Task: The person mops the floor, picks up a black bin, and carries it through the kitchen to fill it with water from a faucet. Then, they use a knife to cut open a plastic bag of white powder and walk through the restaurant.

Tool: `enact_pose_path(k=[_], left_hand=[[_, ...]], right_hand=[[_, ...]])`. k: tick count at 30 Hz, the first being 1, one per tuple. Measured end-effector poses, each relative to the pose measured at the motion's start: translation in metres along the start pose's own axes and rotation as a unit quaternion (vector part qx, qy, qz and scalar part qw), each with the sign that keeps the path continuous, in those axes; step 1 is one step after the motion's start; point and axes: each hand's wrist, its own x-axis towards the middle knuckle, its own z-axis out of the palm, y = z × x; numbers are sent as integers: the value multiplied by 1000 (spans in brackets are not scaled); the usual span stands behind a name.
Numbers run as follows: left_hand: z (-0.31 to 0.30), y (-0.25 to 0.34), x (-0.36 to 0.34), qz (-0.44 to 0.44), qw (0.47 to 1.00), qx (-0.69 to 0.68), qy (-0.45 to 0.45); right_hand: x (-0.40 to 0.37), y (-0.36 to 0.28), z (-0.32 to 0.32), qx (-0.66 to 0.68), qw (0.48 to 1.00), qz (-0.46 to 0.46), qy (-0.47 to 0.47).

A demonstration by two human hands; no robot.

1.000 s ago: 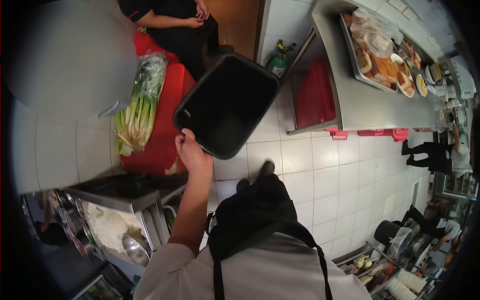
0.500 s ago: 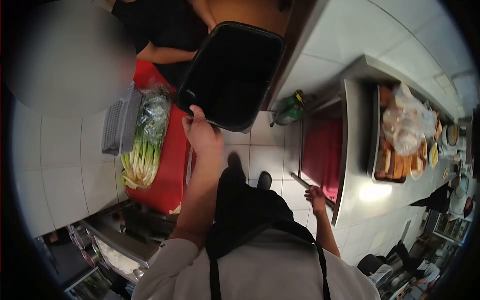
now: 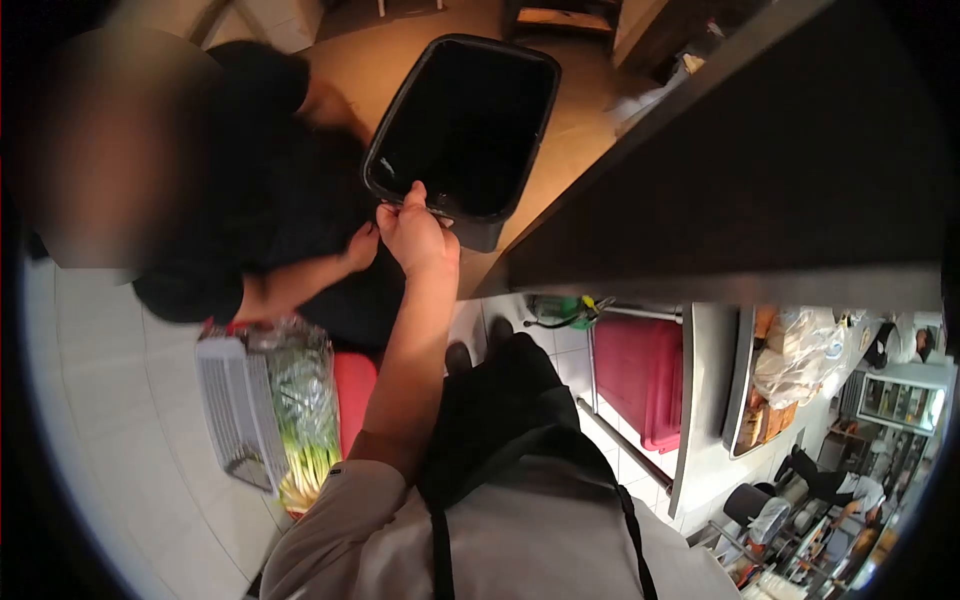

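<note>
My left hand (image 3: 418, 232) grips the near rim of a deep black plastic tub (image 3: 485, 236), thumb over the edge and fingers beneath. The tub is held out ahead of me, its open top tilted toward my view. Its inside is dark, and I see nothing I can make out in it. Close by on the left stands a person in dark clothes (image 3: 290, 190); one of their hands (image 3: 363, 247) hangs beside my wrist, apart from the tub. My right hand is out of sight.
To the left, spring onions in a plastic bag (image 3: 305, 400) lie beside a grey basket (image 3: 235, 400) on a red surface (image 3: 355, 390). A dark doorway edge (image 3: 740, 200) juts in at right. Behind it are a steel counter (image 3: 707, 370), a loaded tray (image 3: 742, 400) and red bins (image 3: 640, 375).
I have moved forward toward the doorway with the tub, past the counter. The other person's hands have come away from the tub. My right hand has left the view.
</note>
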Motion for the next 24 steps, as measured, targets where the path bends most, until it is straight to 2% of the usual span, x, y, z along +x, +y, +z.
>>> enact_pose_path(k=[4,5,8,9,12,13,17,20,21,23,24], left_hand=[[89,-11,61,24,999,-25,-29],[107,-11,71,11,999,-4,-30],[152,-46,140,53,997,-29,-48],[175,-42,141,57,998,-7,-37],[228,-43,149,16,999,-20,-47],[238,-57,168,36,996,-22,-80],[300,-92,206,52,994,21,-95],[331,-140,264,10,992,58,-115],[351,-141,263,-11,992,52,-116],[362,-174,317,-9,978,122,-170],[367,-183,340,-17,973,159,-168]], right_hand=[[-11,-80,31,89,991,90,36],[-4,-102,35,122,986,101,46],[24,-175,37,219,965,116,85],[35,-198,37,247,957,116,97],[69,-271,37,311,937,94,128],[83,-303,41,307,940,75,128],[138,-458,40,293,949,-40,107],[177,-563,31,284,946,-99,118],[190,-592,29,281,945,-109,126],[210,-646,30,268,946,-110,144],[220,-668,36,262,946,-105,158]])
